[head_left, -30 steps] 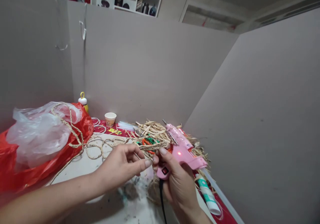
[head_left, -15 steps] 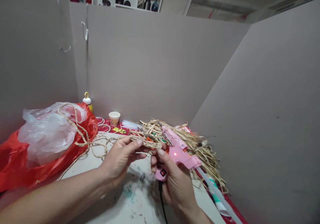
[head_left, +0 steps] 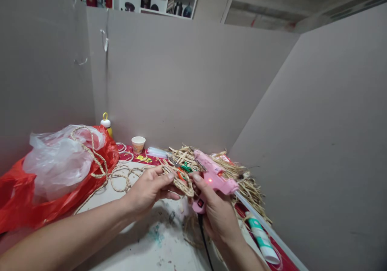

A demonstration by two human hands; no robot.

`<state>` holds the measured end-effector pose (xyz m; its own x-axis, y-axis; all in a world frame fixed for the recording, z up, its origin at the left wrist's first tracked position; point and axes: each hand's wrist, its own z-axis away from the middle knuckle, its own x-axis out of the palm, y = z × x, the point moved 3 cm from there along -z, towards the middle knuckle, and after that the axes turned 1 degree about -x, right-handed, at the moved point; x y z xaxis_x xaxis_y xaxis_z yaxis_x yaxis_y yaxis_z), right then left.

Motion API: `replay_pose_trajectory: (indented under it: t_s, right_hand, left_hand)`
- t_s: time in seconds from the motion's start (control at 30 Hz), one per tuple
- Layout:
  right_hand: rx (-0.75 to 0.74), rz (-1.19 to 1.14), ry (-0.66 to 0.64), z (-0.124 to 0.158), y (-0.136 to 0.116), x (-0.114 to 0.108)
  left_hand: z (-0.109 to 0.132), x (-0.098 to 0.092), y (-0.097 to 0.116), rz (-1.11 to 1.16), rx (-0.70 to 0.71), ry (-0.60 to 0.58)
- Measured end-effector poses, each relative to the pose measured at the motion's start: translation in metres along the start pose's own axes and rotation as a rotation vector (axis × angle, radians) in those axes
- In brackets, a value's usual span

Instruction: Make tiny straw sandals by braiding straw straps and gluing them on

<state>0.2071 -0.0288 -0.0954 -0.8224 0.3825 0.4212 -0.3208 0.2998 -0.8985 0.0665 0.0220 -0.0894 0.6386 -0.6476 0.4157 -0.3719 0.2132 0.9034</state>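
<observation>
Between the thumb and fingers of my left hand (head_left: 146, 188) is a braided straw loop (head_left: 188, 189), tilted so that its opening shows. My right hand (head_left: 219, 214) is wrapped round the handle of a pink hot glue gun (head_left: 224, 184), whose small orange light is lit. A long clear glue stick (head_left: 256, 212) sticks out of the gun's back end, and a black cord (head_left: 204, 236) hangs from its handle. My right fingertips are close beside the loop; I cannot tell whether they touch it. Behind the loop lie green-handled scissors (head_left: 186, 167), partly hidden.
Dry straw (head_left: 249, 190) is heaped along the back right. At left, a red plastic bag (head_left: 15, 200) holds a clear bag and a braided straw cord (head_left: 98, 162). A paper cup (head_left: 138, 144), a yellow bottle (head_left: 105, 123) and a green-white tube (head_left: 262, 238) stand or lie around the board (head_left: 136, 238).
My left hand has turned the straw loop, so its opening now faces me more and its near end sits lower. My right hand has shifted slightly down and right with the glue gun.
</observation>
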Motion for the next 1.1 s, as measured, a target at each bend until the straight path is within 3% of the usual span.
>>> replay_pose_trajectory:
  t_s: [0.23,0.53,0.7,0.9,1.1]
  right_hand:
    - [0.160,0.135,-0.091,-0.001,0.003,-0.001]
    - [0.011,0.050,-0.099,0.001,0.003,-0.004]
    - [0.004,0.044,-0.106,0.003,0.002,-0.003]
    - [-0.015,0.146,-0.206,0.001,0.005,-0.008]
    - [0.032,0.049,-0.101,0.002,-0.007,-0.005]
  left_hand:
    - [0.002,0.000,0.005,-0.198,-0.011,-0.026]
    - [0.005,0.001,-0.001,-0.040,-0.126,0.037]
    - [0.004,0.000,-0.003,-0.028,-0.087,0.042]
    - [0.002,-0.003,-0.005,0.008,-0.067,0.028]
    - [0.001,-0.006,0.001,0.086,-0.017,0.100]
